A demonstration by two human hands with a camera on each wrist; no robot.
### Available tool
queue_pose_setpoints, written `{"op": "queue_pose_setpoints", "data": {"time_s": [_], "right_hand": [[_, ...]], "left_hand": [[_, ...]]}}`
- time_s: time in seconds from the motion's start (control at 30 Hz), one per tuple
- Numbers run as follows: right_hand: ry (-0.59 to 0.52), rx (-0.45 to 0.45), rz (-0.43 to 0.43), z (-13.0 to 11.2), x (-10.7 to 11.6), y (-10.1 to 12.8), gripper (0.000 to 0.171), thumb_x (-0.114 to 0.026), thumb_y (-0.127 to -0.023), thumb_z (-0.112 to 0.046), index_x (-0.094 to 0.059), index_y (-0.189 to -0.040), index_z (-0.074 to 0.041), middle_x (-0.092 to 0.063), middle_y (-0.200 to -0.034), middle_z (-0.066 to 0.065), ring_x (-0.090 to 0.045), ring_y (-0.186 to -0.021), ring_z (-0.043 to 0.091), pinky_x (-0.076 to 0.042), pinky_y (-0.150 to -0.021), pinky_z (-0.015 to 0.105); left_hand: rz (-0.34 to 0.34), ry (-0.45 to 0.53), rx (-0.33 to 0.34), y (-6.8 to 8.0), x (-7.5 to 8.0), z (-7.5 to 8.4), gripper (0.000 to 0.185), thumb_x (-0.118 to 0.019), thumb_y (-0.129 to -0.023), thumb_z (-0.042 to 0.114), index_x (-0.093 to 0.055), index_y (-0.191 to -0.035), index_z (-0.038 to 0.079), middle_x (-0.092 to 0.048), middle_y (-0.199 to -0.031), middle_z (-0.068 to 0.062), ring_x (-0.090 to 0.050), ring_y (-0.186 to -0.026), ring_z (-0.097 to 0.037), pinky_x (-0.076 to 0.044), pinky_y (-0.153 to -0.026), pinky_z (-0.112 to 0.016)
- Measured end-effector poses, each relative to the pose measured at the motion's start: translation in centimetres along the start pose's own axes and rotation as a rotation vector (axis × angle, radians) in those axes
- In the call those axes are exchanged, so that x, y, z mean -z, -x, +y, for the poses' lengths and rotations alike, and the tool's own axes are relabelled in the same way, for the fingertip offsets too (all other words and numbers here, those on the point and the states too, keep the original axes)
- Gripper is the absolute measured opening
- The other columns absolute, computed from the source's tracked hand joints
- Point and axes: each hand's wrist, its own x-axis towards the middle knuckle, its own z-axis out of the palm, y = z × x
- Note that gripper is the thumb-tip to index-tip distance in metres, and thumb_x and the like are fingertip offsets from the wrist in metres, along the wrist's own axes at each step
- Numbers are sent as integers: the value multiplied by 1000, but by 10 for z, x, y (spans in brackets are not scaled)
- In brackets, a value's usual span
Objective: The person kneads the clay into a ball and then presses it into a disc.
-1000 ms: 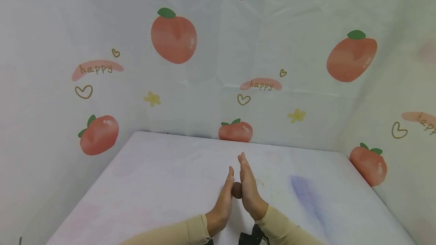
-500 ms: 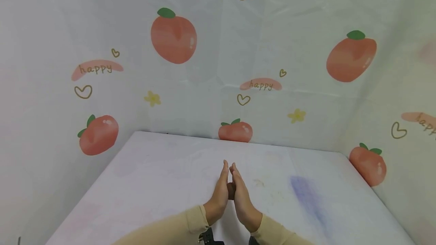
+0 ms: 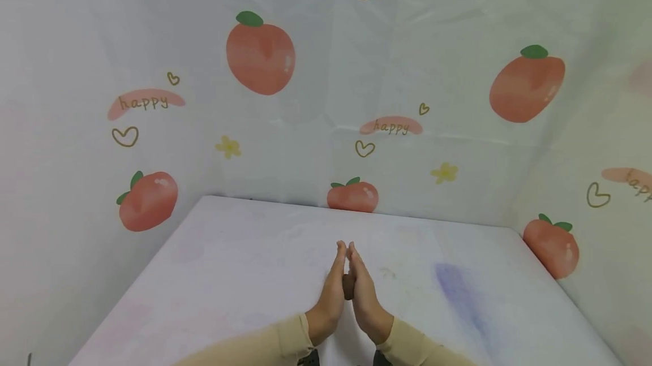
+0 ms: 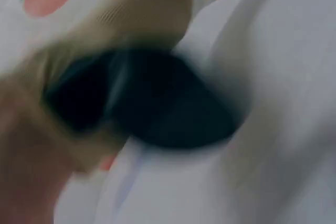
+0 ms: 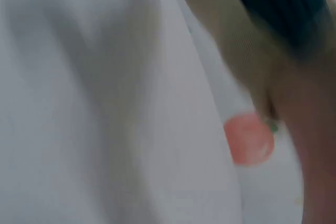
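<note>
A small brown lump, looking like clay or dough, sits between two facing palms in the head view. My left hand presses on it from the left with straight fingers. From the right, my right hand presses it with fingers also straight and pointing forward. The fingertips of both hands come close together at the top. Both wrist views are blurred; they show part of the left hand and part of the right hand, while the lump is out of sight there.
Beneath the hands spreads a white tabletop with a purple smear on its right side. A white curtain printed with peaches surrounds the table at the back and sides. Dark straps are on both wrists.
The right hand has drawn back and the left has moved forward, so their fingertips are now level. The brown lump looks longer and narrower between the palms than it was.
</note>
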Motion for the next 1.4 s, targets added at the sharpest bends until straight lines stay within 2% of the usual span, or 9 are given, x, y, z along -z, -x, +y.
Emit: {"op": "queue_pose_setpoints", "data": {"time_s": [0.13, 0.23, 0.3, 0.53, 0.67, 1.0, 1.1, 1.3, 1.4], "right_hand": [[-41, 15, -33, -7, -11, 12, 64, -20, -106, -44, -8, -155, -4, -5, -163, 12, 2, -149, 29, 2, -119, 55], [-28, 29, -40, -11, -13, 14, 64, -19, -106, -44, -9, -155, -4, -4, -163, 11, 1, -148, 28, 0, -118, 58], [-12, 35, -19, -12, -11, 12, 63, -19, -106, -44, -10, -155, -5, -6, -163, 11, 0, -148, 29, 0, -118, 57], [-30, 53, 59, -10, 8, -13, 64, -17, -106, -44, 3, -156, -10, 0, -163, 15, 11, -149, 30, 5, -119, 52], [-38, 59, 70, -11, 14, -18, 65, -16, -106, -45, 7, -156, -11, 4, -163, 16, 14, -148, 31, 7, -119, 52], [-23, 8, -36, -6, -5, 7, 67, -18, -105, -47, -3, -156, -7, -3, -162, 16, 10, -149, 30, 5, -117, 59], [-24, 16, -3, -9, -5, 5, 67, -20, -105, -49, -4, -156, -8, -5, -162, 16, 8, -149, 31, 5, -117, 58], [-50, 31, 93, -13, 11, -19, 67, -20, -105, -46, 2, -156, -8, -1, -162, 16, 11, -149, 31, 5, -119, 52], [-51, 33, 97, -11, 17, -26, 65, -17, -106, -43, 5, -155, -8, 3, -162, 17, 14, -148, 31, 7, -120, 51]], "left_hand": [[122, 40, 77, -16, 8, -2, 83, -16, -98, 66, -4, -156, 8, -17, -158, -17, -7, -148, -30, 1, -117, -56], [137, 52, 101, -20, 10, -6, 84, -15, -98, 66, -4, -156, 6, -20, -155, -17, -10, -144, -29, 1, -117, -56], [112, 59, 97, -17, 8, -9, 82, -15, -99, 64, -7, -156, 6, -14, -158, -13, -5, -146, -27, 4, -117, -57], [-94, 4, -70, 9, -7, -3, 63, -6, -106, 43, 8, -154, 5, 13, -162, -10, 16, -147, -30, 9, -116, -58], [-122, 25, -61, 13, -10, 0, 63, -6, -106, 42, 10, -153, 4, 15, -161, -11, 17, -147, -31, 8, -117, -57], [81, 35, 70, -16, 6, -4, 76, -15, -101, 60, -4, -156, 8, 4, -163, -7, 9, -149, -27, 6, -116, -61], [32, 4, 51, -14, 7, -10, 73, -13, -102, 56, -2, -156, 8, 6, -163, -8, 9, -149, -28, 6, -115, -61], [-130, -62, -83, 8, -4, -13, 63, -8, -106, 41, 7, -154, 3, 11, -162, -11, 14, -148, -30, 9, -116, -59], [-150, -54, -93, 14, -7, -9, 61, -7, -107, 39, 9, -153, 2, 13, -162, -12, 15, -147, -30, 9, -116, -58]]}}
